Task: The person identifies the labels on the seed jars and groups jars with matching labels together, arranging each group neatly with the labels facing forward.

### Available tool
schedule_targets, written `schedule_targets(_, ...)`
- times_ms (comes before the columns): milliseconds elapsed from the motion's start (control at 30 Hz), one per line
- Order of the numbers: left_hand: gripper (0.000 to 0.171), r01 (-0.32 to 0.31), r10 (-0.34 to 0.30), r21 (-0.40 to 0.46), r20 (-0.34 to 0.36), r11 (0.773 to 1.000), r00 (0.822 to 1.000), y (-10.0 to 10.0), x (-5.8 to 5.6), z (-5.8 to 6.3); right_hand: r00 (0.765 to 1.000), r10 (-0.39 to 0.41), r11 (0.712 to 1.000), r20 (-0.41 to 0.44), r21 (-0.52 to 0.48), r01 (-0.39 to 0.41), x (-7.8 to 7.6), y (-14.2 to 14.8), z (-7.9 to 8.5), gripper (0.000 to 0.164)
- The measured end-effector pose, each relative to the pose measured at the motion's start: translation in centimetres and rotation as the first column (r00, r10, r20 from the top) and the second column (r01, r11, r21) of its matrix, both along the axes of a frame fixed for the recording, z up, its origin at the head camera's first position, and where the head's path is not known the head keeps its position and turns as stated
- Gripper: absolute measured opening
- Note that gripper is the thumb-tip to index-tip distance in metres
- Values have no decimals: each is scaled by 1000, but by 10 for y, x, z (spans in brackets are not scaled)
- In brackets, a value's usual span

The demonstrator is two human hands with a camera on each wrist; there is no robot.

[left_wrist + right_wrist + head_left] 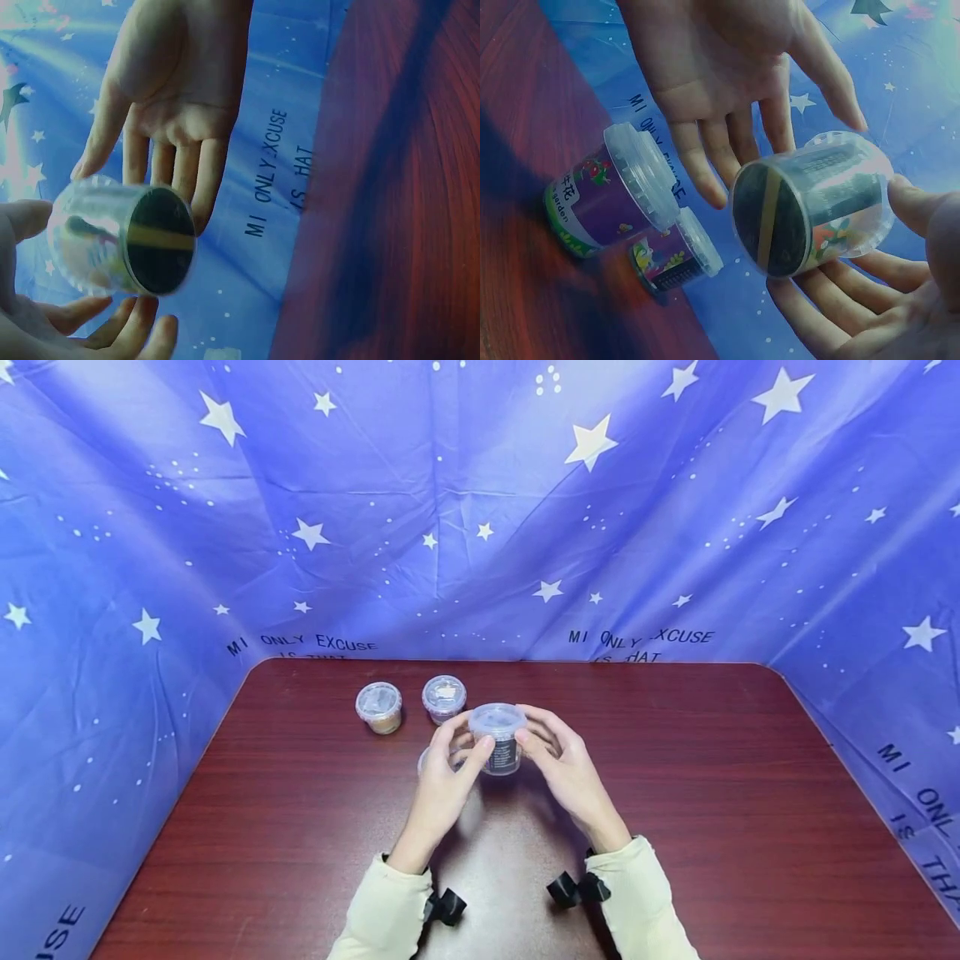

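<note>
Both hands hold a clear plastic tub (501, 753) with a lid, lifted above the table. Its side carries a dark label with small print, and its dark base, crossed by a tan strip, shows in both wrist views. My left hand (450, 772) grips the tub's left side, thumb in front. On the other side my right hand (558, 760) has its thumb at the near edge and fingers behind. Partly hidden behind the left hand stands another tub (424, 762). In the right wrist view, a purple-labelled tub (604, 195) stands near a smaller-looking tub (671, 259).
Farther back on the brown table (712, 793) stand a lidded tub (378, 708) with tan contents and a second lidded tub (444, 697). A blue star-print cloth (450, 568) hangs along the back and sides. Black straps with cameras sit at both wrists.
</note>
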State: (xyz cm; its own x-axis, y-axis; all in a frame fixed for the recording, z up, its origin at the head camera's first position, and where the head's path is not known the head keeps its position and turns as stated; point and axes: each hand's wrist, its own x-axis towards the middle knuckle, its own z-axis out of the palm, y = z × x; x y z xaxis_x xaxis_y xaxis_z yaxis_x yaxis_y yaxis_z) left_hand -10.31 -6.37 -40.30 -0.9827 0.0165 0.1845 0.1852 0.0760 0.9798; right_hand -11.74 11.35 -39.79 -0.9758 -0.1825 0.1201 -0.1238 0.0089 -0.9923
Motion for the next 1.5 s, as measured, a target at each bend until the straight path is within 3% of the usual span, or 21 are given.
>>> schedule_targets(133,54,-3,3,-28,-9,1000,1000,4,0,1,999,-47,998,-26,52,48,2,-3,4,40)
schedule_targets(367,53,15,-16,8,43,1000,999,5,-1,1,999,-47,997,-23,62,48,4,-5,6,41)
schedule_targets(533,52,53,-56,30,93,998,994,0,-1,2,999,-15,999,-28,47,17,3,1,7,37)
schedule_targets(700,46,77,-76,2,98,997,992,-6,-2,3,999,39,999,28,-11,-38,3,3,9,38)
schedule_targets(867,46,119,-125,63,93,991,988,-14,-3,5,998,45,999,38,-14,-44,4,-2,12,39)
schedule_targets(1200,42,89,-98,122,70,989,993,-9,-2,8,998,-33,998,52,-43,36,6,-5,15,36)
schedule_targets(1333,44,89,-97,117,61,989,993,-6,-1,8,997,-66,998,37,-4,66,7,-6,16,35)
schedule_targets(1500,45,42,-53,122,85,992,995,-1,1,9,994,-109,992,-1,66,109,7,-11,18,34)
